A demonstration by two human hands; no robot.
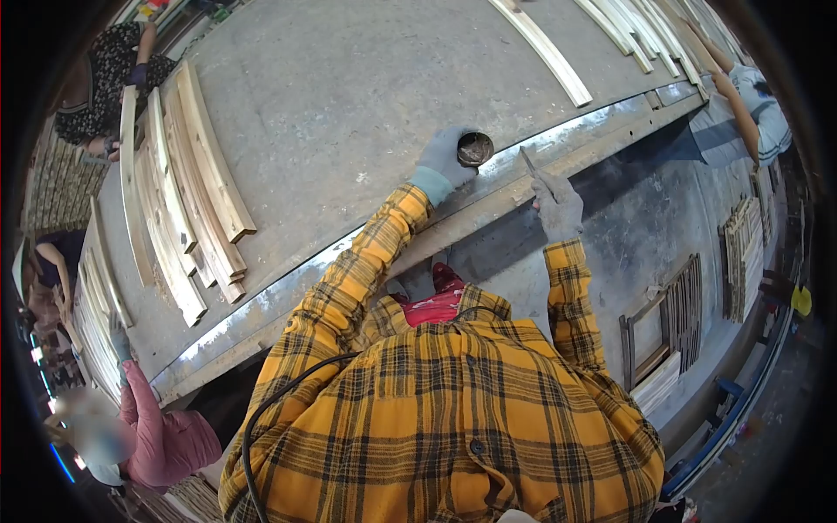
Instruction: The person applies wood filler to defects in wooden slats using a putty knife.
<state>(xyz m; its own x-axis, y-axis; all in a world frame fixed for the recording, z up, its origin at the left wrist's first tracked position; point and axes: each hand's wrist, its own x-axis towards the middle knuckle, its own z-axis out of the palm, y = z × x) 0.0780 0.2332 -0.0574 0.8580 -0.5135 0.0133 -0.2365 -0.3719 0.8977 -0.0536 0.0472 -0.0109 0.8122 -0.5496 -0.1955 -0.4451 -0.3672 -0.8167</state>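
My left hand (pixel 442 160), in a grey glove with a pale green cuff, is closed around a small round tin (pixel 475 149). The tin's open mouth faces up and its inside looks dark brown. It is held over the metal-edged front of the large grey table (pixel 331 113). To the right, my right hand (pixel 559 209), also gloved in grey, grips a thin-bladed knife (pixel 527 162). Its blade points toward the table edge, a short way from the tin and apart from it.
Wooden strips (pixel 209 161) lie at the table's left, and more strips (pixel 632 35) at the far right. Co-workers stand around the table, one in a pink sleeve (pixel 144 410), another in light blue (pixel 772 113). Stacked wooden pieces (pixel 683 314) stand on the floor at right.
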